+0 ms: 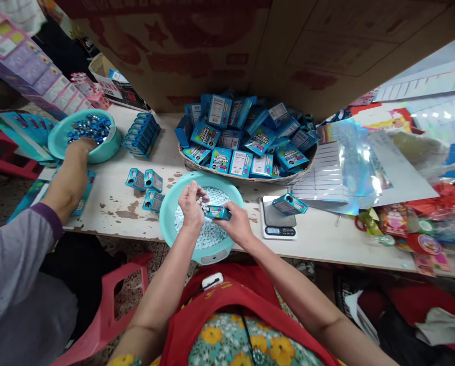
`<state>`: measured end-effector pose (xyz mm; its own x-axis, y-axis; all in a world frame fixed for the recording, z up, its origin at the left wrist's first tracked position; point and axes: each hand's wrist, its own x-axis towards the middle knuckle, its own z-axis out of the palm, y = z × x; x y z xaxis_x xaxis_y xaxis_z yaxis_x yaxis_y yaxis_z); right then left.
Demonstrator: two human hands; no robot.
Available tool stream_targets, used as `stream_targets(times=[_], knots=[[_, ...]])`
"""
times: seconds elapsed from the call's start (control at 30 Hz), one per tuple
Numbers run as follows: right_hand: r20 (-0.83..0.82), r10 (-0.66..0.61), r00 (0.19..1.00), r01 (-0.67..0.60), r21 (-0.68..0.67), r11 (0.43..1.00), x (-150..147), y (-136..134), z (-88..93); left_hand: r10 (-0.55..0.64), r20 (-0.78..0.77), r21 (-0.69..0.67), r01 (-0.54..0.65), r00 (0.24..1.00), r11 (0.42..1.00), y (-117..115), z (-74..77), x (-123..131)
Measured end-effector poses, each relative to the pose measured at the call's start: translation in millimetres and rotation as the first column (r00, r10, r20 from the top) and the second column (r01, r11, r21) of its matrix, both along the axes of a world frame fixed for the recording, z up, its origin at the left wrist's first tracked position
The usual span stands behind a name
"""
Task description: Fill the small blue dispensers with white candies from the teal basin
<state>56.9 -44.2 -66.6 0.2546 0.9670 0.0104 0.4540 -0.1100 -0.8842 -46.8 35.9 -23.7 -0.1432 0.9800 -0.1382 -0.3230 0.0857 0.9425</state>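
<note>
My right hand (238,223) grips a small blue candy box (217,212) over a teal bowl (170,203) full of small white candies (212,235). My left hand (191,203) is pinched on a few white candies right at the box's open end. Both hands hover above the bowl at the table's front edge.
A wicker basket (250,175) heaped with blue boxes stands behind the bowl. One blue box (289,204) lies on a small scale (278,223). Three boxes (145,185) lie left. A co-worker's hand (77,152) reaches into another teal bowl (60,140). Shiny packaging (360,162) covers the right.
</note>
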Motion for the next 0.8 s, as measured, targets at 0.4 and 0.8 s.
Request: stream_targets(times=[0.4, 0.8], knots=[[-0.341, -0.031, 0.94, 0.055, 0.059, 0.997, -1.2, 0.3, -5.7, -0.107, 0.065, 0.001, 0.107, 0.992, 0.994, -3.5, 22.6, -7.1], [-0.45, -0.064, 0.891, 0.084, 0.026, 0.996, -12.1, 6.2, -34.1, -0.251, 0.099, -0.347, 0.27, 0.963, 0.898, 0.6, 8.5, -23.7]])
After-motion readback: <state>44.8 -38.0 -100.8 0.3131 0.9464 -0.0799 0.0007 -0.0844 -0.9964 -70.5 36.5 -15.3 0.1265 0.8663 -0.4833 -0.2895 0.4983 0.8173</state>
